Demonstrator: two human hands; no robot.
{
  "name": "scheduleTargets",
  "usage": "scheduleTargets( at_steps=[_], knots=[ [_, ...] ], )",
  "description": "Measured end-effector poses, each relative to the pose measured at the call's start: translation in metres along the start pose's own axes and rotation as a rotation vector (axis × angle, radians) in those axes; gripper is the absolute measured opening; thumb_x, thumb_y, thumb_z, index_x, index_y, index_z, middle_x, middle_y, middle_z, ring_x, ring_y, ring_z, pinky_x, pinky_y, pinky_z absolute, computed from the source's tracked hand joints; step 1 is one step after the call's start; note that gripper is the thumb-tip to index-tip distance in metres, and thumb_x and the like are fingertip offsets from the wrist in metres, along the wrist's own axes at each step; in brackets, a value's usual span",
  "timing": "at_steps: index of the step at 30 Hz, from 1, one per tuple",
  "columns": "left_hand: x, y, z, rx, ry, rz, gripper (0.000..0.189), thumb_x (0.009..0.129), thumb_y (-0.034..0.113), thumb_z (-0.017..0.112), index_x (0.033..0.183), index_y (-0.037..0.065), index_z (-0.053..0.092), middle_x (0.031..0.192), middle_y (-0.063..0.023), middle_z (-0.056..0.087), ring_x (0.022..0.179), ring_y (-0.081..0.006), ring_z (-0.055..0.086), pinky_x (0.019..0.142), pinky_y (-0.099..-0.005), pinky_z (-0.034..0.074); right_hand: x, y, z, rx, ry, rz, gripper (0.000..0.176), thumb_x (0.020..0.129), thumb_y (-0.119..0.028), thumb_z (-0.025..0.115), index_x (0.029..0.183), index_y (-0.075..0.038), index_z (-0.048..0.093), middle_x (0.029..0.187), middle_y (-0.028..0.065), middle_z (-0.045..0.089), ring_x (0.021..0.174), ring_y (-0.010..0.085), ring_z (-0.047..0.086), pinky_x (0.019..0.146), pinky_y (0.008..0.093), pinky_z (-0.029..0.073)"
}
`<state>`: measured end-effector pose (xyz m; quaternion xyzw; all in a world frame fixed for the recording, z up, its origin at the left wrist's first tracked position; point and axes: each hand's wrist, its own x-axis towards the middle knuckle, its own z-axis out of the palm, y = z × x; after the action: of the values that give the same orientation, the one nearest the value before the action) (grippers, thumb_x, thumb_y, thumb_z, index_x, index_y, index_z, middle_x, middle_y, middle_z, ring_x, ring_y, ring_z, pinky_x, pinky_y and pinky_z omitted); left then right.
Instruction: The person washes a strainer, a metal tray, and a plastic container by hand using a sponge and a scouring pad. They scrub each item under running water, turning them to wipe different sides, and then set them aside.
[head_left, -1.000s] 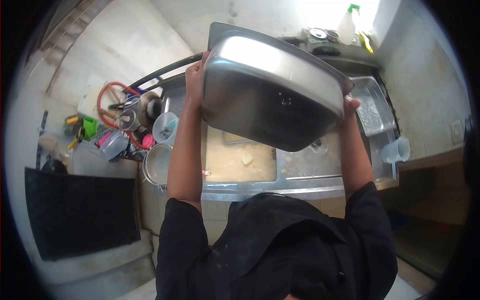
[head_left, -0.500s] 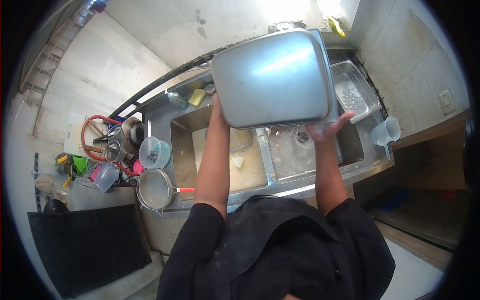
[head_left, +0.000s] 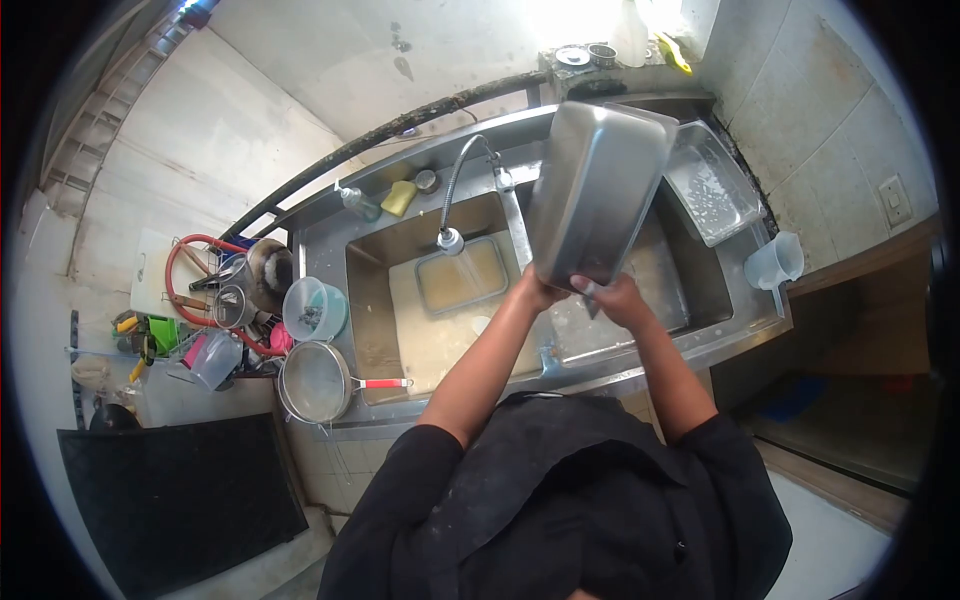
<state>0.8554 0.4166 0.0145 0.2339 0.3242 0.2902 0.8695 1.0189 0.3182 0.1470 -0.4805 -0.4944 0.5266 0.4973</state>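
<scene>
Here: metal pan (head_left: pixel 605 190), tilted, gripped near its lower end by left hand (head_left: pixel 543 290) and right hand (head_left: pixel 615 300), above the sink (head_left: pixel 625 325).

We see open air above the left basin (head_left: pixel 375 350) — only the curved faucet (head_left: pixel 452 190) blocks its far side.

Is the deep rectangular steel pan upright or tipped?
Tipped: the deep rectangular steel pan is held steeply tilted by the left hand and right hand, its outside facing the camera, its inside hidden.
</scene>
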Motion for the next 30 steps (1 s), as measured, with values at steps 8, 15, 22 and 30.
scheduleTargets(
  at_steps=[8, 15, 22, 30],
  knots=[
    [-0.120, 0.044, -0.010, -0.300, -0.240, 0.054, 0.109, 0.082, 0.088, 0.032, 0.150, 0.002, 0.031, 0.150, -0.0251, 0.038, 0.138, -0.0403, 0.039, 0.112, -0.0631, 0.030, -0.051, 0.032, -0.063, -1.080, -0.384, -0.086, 0.025, 0.088, -0.014, 0.063, 0.105, 0.003, 0.068, 0.106, 0.0219, 0.068, 0.099, 0.0378, 0.064, 0.089, 0.0400, 0.052],
    [-0.174, -0.003, -0.080, -0.076, 0.233, -0.012, 0.103, 0.085, 0.076, 0.052, 0.146, -0.005, 0.037, 0.144, -0.0201, 0.049, 0.131, -0.0296, 0.050, 0.109, -0.0421, 0.041, -0.062, 0.107, -0.048, -1.161, -0.621, -0.247, 0.015, 0.083, -0.004, 0.055, 0.089, -0.007, 0.068, 0.100, 0.0154, 0.065, 0.101, 0.0332, 0.061, 0.086, 0.0440, 0.051],
    [-0.199, -0.024, -0.098, 0.287, 0.498, 0.003, 0.044, 0.082, 0.013, 0.057, 0.122, -0.006, 0.060, 0.111, -0.0169, 0.067, 0.103, -0.0244, 0.065, 0.089, -0.0360, 0.052, -0.026, 0.080, -0.011, -1.099, -0.788, -0.231, 0.010, 0.082, -0.014, 0.069, 0.090, -0.009, 0.069, 0.101, 0.0108, 0.064, 0.100, 0.0312, 0.060, 0.085, 0.0421, 0.051],
    [-0.191, -0.041, -0.133, 0.516, 0.493, 0.155, 0.053, 0.084, 0.016, 0.054, 0.133, -0.004, 0.052, 0.120, -0.0146, 0.064, 0.107, -0.0218, 0.063, 0.090, -0.0358, 0.050, 0.054, 0.028, 0.113, -0.331, -0.674, -0.090, 0.020, 0.084, -0.005, 0.074, 0.102, -0.005, 0.065, 0.098, 0.0095, 0.068, 0.093, 0.0177, 0.066, 0.086, 0.0331, 0.052]
  ],
)
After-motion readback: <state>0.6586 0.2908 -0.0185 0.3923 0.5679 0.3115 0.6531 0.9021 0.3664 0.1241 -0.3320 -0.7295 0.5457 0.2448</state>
